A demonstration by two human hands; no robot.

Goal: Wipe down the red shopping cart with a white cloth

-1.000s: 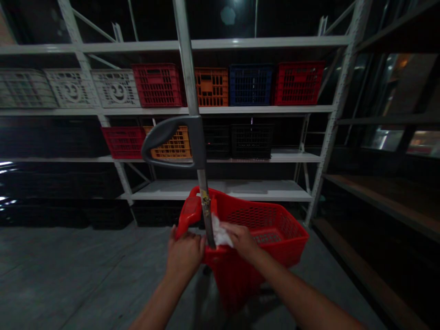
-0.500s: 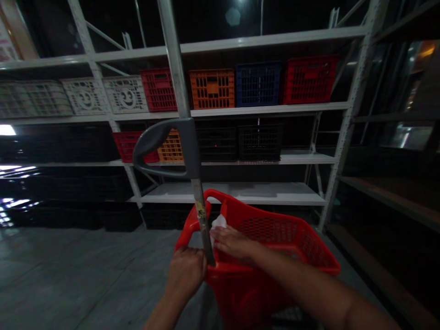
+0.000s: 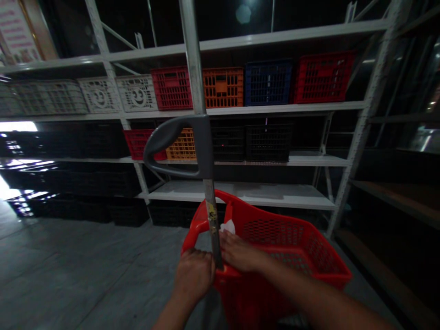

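A red plastic shopping cart (image 3: 282, 229) with perforated basket walls stands in front of me. My left hand (image 3: 195, 270) is wrapped round the cart's red handle (image 3: 191, 233). Inside the basket, close behind the handle, my right hand (image 3: 239, 250) presses a white cloth or tissue (image 3: 228, 226) against the inner red wall. Its fingers lie over the white piece, which shows only above them. Between my hands rises a metal pole (image 3: 213, 224) with a peeling yellow sticker, and higher up it carries a grey loop-shaped grip (image 3: 202, 146).
White metal shelving (image 3: 275, 201) spans the back. On it sit white crates (image 3: 137, 94), an orange crate (image 3: 223, 87), a blue crate (image 3: 268, 82), a red crate (image 3: 323, 78) and black crates (image 3: 268, 143). Grey concrete floor (image 3: 68, 270) lies at the left, dark shelving (image 3: 395, 192) at the right.
The view has turned slightly left, so everything sits further right. My right hand has moved down the inner wall toward the near rim with the white piece. My left hand keeps its hold.
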